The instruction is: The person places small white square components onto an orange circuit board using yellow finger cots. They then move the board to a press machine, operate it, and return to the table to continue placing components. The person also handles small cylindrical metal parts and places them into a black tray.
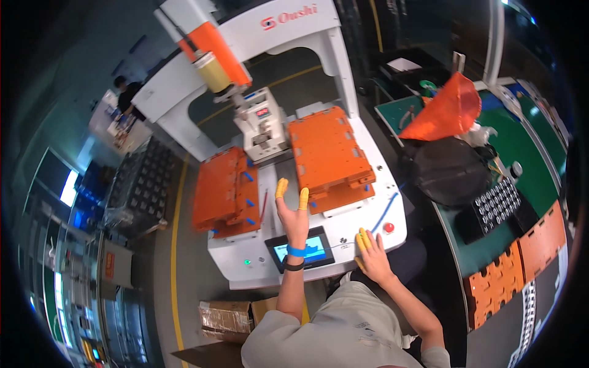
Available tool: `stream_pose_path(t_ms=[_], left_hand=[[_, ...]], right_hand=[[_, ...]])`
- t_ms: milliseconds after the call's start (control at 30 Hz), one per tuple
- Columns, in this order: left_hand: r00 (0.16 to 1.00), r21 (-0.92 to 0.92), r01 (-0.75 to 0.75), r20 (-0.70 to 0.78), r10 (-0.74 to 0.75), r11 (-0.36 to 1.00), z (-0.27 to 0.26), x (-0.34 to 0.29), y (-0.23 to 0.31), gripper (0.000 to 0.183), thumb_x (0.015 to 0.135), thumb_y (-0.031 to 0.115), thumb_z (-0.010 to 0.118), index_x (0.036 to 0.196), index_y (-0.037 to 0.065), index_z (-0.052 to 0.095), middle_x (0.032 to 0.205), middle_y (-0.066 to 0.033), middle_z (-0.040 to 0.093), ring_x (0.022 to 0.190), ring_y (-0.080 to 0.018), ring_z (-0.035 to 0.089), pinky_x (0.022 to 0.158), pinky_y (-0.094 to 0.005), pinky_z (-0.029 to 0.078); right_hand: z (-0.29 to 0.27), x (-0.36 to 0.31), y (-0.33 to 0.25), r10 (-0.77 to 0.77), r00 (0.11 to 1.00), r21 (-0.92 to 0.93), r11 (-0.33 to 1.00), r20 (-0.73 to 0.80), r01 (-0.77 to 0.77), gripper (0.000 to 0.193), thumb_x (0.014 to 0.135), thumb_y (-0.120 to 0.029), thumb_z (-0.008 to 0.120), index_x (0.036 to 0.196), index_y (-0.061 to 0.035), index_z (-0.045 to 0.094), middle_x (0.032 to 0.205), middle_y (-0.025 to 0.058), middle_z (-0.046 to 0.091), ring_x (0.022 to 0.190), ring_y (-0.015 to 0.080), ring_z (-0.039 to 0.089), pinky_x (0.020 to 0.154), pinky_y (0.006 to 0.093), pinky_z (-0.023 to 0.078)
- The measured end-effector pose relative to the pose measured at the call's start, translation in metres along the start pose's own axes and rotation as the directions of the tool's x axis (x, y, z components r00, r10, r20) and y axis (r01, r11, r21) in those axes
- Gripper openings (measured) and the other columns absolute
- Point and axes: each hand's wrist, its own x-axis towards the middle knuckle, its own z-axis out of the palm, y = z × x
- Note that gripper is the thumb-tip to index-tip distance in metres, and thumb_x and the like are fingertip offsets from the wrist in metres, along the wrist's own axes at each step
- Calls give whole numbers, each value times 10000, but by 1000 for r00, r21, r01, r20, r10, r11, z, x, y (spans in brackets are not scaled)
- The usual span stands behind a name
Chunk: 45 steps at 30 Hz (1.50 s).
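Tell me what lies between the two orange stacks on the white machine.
In the head view: a white box toward the back, a thin red stick beside the left stack, and the left hand nearer the front.

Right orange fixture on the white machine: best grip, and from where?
Take the orange fixture by its near top edge, probably, coming from the front: that edge sits above a lower orange layer, apparently leaving finger room beneath.

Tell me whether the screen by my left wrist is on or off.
On: the screen glows bright blue, seen on both sides of your left wrist.
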Motion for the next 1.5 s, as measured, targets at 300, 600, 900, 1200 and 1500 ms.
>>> stream_pose_path(t_ms=[300,600,900,1200,1500], left_hand=[[970,-27,119,-210,-122,993,-50,-24,-1,259,1005,108,578,1247,32,630,1264,-103,629,1104,-190,588,919,-319,477],[940,-201,-12,-337,-57,980,-62,-11,13,184,1008,101,579,1134,0,668,1097,-60,684,996,-151,606,840,-273,482],[910,456,381,-340,-238,804,-175,8,-33,505,1027,425,530,914,-42,687,805,-106,675,706,-188,601,638,-304,451],[819,-110,423,-379,-431,900,-183,51,-112,830,1001,667,370,1001,-113,655,801,-160,671,766,-314,607,709,-375,489],[886,393,455,-285,-365,799,-186,56,-70,795,1005,632,379,968,-100,685,888,-263,703,879,-408,646,785,-451,478]], right_hand=[[2,-16,3,-117,993,-21,993,9,117,613,811,-76,667,1376,66,478,1459,257,456,1426,397,354,1186,536,268],[-1,-7,-11,119,976,258,964,-183,-69,627,773,22,689,1365,57,485,1307,240,549,1282,406,477,1120,479,354],[-39,7,-3,11,943,233,970,-333,71,543,795,29,664,1321,21,530,1426,207,488,1368,433,404,1169,567,259],[-30,-8,0,92,943,329,944,-321,20,498,824,59,631,1312,4,549,1417,196,506,1352,436,414,1171,523,279],[-32,-24,13,210,912,340,937,-352,-84,495,834,86,628,1316,-8,565,1411,158,538,1354,382,438,1160,460,313]])
